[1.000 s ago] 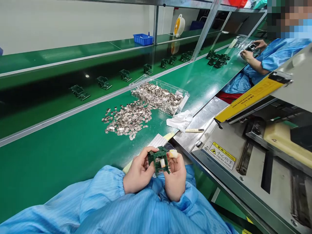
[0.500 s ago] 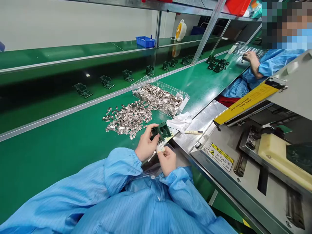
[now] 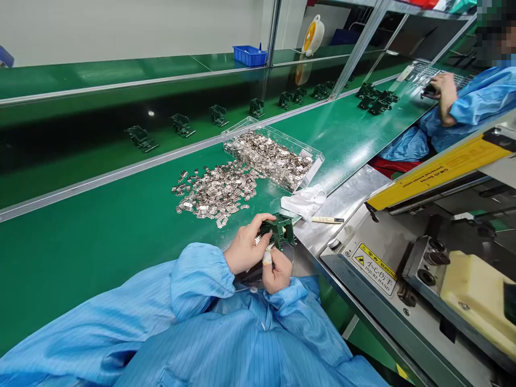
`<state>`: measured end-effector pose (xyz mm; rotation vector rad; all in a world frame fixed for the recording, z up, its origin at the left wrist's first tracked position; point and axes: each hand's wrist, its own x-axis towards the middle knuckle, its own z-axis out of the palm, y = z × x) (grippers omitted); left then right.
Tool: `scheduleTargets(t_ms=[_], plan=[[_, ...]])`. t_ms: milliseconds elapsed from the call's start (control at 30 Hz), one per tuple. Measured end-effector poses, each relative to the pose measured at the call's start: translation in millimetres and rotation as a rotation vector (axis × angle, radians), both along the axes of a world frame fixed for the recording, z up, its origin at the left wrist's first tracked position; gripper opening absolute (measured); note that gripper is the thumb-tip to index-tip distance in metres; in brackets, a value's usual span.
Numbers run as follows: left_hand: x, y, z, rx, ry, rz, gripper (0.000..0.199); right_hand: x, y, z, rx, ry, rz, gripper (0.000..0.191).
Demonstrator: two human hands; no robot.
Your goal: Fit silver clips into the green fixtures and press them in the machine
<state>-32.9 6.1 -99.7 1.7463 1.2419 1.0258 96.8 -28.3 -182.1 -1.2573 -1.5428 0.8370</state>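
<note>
My left hand is closed around a dark green plastic frame, held up close to the bench edge. A row of pale pins shows along the near side of the frame, partly behind my fingers. Just below it my right hand is closed in a pinch against that side; a whitish covering sits on one fingertip. Whatever lies between those fingers is too small to make out. Beyond my hands a pile of small metal pieces is spread over the green bench surface.
A clear plastic box holds many more metal pieces. A white glove or cloth and a marker-like stick lie by the edge. At right stands a machine with a warning label. A co-worker's hand is farther off.
The green frame has turned in my left hand, so its open side now faces more to the right. My right hand stays close beneath it. The whole view has shifted slightly.
</note>
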Motion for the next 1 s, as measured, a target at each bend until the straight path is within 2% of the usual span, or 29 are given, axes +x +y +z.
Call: scheduleTargets(t_ms=[167, 267, 333, 433, 500, 567, 667, 733, 800, 900, 1000], plan=[[-1.8, 7.3, -4.1, -0.022, -0.082, 0.001, 0.036, 9.9, 2.1, -3.1, -0.088, -0.089, 0.102, 0.018], [-4.7, 6.6, -7.2, 0.017, -0.208, 0.116, 0.036, 21.0, -0.6, -2.4, -0.195, -0.121, 0.147, 0.011], [-6.3, 1.9, -6.1, 0.011, -0.345, 0.171, 0.036, 29.1, -4.3, 3.9, -0.258, -0.119, 0.156, 0.013], [-6.9, -9.2, -1.0, -0.069, -0.525, 0.124, 0.035, 38.5, -11.5, 26.1, -0.317, -0.089, 0.155, 0.015], [-6.4, -16.6, 2.0, -0.119, -0.567, 0.08, 0.035, 41.8, -15.6, 47.7, -0.349, -0.007, 0.148, 0.004], [-5.7, -21.9, 3.1, -0.157, -0.57, 0.047, 0.034, 43.0, -18.4, 70.2, -0.36, 0.107, 0.134, 0.007], [-5.1, -25.2, 1.3, -0.188, -0.556, 0.026, 0.035, 42.1, -19.3, 95.4, -0.306, 0.173, 0.118, 0.013], [-5.2, -25.6, -1.4, -0.194, -0.557, 0.034, 0.035, 39.7, -17.3, 102.7, -0.242, 0.127, 0.12, 0.015], [-5.4, -25.8, -4.1, -0.2, -0.57, 0.037, 0.036, 35.2, -13.4, 103.6, -0.129, 0.052, 0.104, 0.014], [-5.3, -26.5, -5.9, -0.194, -0.589, 0.036, 0.038, 25.1, -5.9, 98.9, 0.091, -0.035, -0.009, 0.01], [-4.9, -27.4, -4.6, -0.172, -0.602, 0.017, 0.035, 14.4, -0.5, 94.8, 0.177, -0.054, -0.087, 0.012]])
